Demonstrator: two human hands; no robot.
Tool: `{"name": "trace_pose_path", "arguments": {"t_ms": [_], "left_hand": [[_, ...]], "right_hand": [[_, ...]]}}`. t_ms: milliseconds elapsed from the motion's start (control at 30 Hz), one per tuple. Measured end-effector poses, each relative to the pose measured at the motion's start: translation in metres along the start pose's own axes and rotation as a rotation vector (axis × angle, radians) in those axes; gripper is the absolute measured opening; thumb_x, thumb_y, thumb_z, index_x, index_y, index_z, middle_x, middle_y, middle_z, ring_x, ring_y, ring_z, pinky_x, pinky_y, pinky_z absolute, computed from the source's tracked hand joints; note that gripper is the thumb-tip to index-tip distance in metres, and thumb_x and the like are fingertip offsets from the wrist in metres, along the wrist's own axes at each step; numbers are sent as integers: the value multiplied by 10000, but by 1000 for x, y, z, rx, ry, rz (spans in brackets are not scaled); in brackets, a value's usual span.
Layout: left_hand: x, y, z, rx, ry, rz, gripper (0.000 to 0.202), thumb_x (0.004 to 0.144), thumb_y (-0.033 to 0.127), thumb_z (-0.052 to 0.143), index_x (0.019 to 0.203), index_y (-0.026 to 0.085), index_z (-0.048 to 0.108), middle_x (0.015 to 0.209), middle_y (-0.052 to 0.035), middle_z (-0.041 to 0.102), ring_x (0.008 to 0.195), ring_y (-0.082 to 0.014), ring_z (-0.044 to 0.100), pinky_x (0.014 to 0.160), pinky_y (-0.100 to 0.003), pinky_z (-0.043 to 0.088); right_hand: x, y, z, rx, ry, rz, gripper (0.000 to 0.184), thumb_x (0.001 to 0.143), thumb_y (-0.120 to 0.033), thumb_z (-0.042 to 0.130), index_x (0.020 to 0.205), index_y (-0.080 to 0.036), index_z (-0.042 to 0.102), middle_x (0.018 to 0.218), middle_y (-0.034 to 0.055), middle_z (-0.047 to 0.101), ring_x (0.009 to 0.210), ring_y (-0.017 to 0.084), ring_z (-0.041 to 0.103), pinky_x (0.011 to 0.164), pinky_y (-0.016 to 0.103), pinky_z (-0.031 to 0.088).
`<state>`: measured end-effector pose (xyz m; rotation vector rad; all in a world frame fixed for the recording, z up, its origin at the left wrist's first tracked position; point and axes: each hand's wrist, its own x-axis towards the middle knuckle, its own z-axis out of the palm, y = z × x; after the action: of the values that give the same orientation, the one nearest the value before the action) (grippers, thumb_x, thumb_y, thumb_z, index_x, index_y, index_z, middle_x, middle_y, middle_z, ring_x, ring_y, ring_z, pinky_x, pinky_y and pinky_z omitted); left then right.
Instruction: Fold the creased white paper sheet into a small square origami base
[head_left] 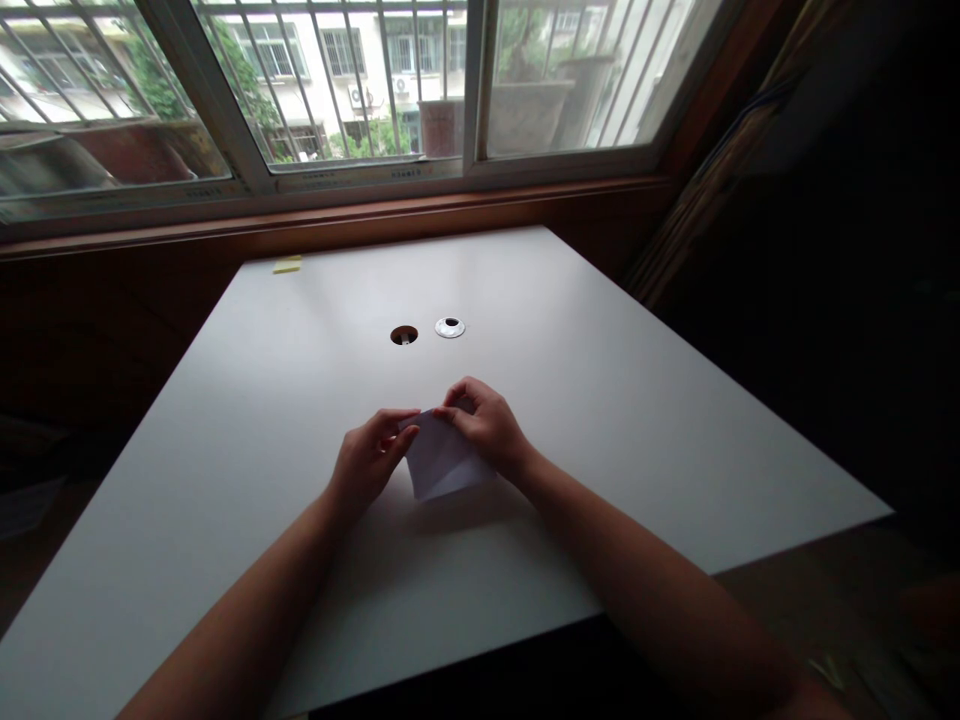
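Observation:
A sheet of paper [448,460], pale with a crease across it, is held up a little over the table with its shadow below. My left hand [369,455] pinches its upper left corner between thumb and fingers. At the top edge, towards the right, my right hand [484,418] grips the paper with thumb and bent fingers. Its right side is partly hidden behind that hand.
The white table [600,400] has a round hole [404,336] beyond my hands, and a white ring-shaped cover [450,328] lies beside it. A yellow sticky note [287,265] is at the far left edge. Behind stands a barred window [367,80].

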<state>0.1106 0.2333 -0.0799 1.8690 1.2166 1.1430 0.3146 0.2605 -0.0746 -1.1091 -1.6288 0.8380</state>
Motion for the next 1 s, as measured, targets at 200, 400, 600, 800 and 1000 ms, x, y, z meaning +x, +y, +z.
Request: {"name": "trace_pose_path", "arguments": {"t_ms": [200, 400, 600, 800, 1000], "left_hand": [[0, 0, 1, 38, 8, 22, 249, 895, 322, 614, 1110, 213, 680, 654, 24, 606, 565, -88, 527, 540, -181, 421], [0, 0, 0, -33, 96, -53, 265, 879, 337, 634, 1097, 196, 687, 614, 32, 544, 550, -91, 481, 531, -195, 382], [4, 0, 2, -353, 151, -174, 322, 843, 363, 672, 1110, 183, 663, 712, 2, 637, 615, -114, 544, 562, -208, 430], [6, -5, 3, -501, 86, -225, 298, 831, 354, 688, 1070, 178, 663, 751, -10, 657, 627, -120, 570, 562, -220, 465], [6, -10, 1, -463, -78, -240, 295, 852, 369, 663, 1083, 186, 662, 824, -31, 686, 683, -136, 599, 599, -234, 473]], "right_hand": [[-2, -3, 1, -21, 15, 0, 179, 804, -352, 712, 798, -201, 616, 822, 25, 648, 784, 174, 596, 742, 311, 459], [-3, -1, 2, 171, 23, 104, 344, 793, -424, 709, 1048, -230, 585, 881, 16, 641, 775, 168, 599, 694, 291, 466], [0, 1, 1, 487, -35, 258, 306, 759, -449, 732, 851, -188, 602, 773, 0, 612, 682, 135, 543, 617, 257, 413], [1, -1, -2, 608, -45, 324, 297, 730, -426, 759, 785, -171, 618, 736, -7, 607, 649, 118, 512, 610, 252, 386], [0, 0, -4, 479, -62, 305, 315, 732, -449, 752, 750, -177, 594, 679, -28, 550, 604, 105, 466, 547, 239, 330]]}}
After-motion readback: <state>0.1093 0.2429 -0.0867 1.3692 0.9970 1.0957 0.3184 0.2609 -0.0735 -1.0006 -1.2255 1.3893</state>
